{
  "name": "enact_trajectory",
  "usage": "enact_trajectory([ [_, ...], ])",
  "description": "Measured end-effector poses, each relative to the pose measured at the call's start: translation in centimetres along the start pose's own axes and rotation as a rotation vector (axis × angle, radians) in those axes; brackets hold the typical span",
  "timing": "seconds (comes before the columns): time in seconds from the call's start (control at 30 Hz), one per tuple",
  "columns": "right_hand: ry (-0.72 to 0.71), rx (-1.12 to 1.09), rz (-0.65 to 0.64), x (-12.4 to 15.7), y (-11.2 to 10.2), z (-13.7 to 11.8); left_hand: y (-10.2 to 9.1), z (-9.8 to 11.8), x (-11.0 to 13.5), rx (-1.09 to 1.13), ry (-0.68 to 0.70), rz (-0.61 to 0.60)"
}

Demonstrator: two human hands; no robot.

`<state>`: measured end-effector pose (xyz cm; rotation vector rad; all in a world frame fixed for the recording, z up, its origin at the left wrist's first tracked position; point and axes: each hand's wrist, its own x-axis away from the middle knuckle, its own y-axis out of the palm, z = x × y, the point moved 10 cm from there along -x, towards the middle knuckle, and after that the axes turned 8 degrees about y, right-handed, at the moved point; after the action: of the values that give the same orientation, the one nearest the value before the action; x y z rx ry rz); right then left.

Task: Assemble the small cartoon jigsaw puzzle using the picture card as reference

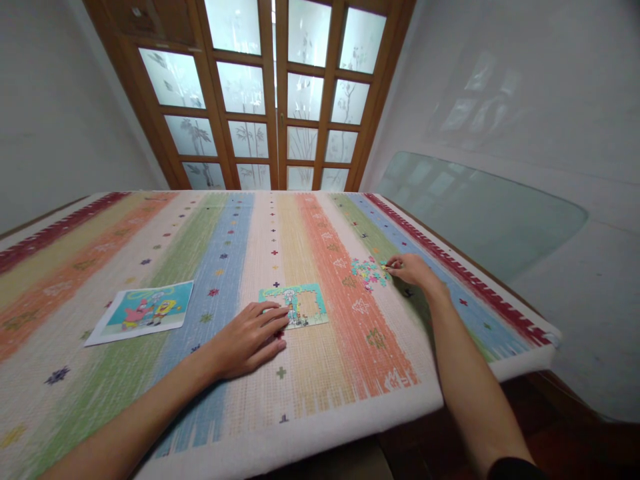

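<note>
A small jigsaw puzzle (311, 305) lies partly filled in on the striped tablecloth, its frame and some middle pieces in place around a bare tan area. My left hand (255, 337) rests flat with fingers stretched out, the fingertips covering the puzzle's left part. To the right, a loose heap of puzzle pieces (367, 272), mostly teal with some pink and yellow, is spread on the cloth. My right hand (411, 270) is at the heap's right edge, thumb and forefinger pinched on a puzzle piece that is mostly hidden.
A printed cartoon picture (145, 310) on white paper lies left of my left hand. The striped tablecloth (280, 220) covers the table, whose front edge runs below my arms. Behind stand wood-framed glass doors (277, 120); a glass panel (480, 207) leans along the right wall.
</note>
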<state>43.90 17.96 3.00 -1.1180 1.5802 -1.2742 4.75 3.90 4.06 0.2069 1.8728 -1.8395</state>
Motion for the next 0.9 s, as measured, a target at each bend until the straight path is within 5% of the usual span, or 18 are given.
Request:
enact_trajectory([
  [0.43,0.073,-0.098,-0.013,-0.7,0.0,1.7,0.2,0.0,0.1,-0.007,0.015,-0.01],
  [0.9,-0.002,-0.268,-0.105,0.2,-0.2,0.3,0.0,-0.1,0.0,0.016,0.001,0.003],
])
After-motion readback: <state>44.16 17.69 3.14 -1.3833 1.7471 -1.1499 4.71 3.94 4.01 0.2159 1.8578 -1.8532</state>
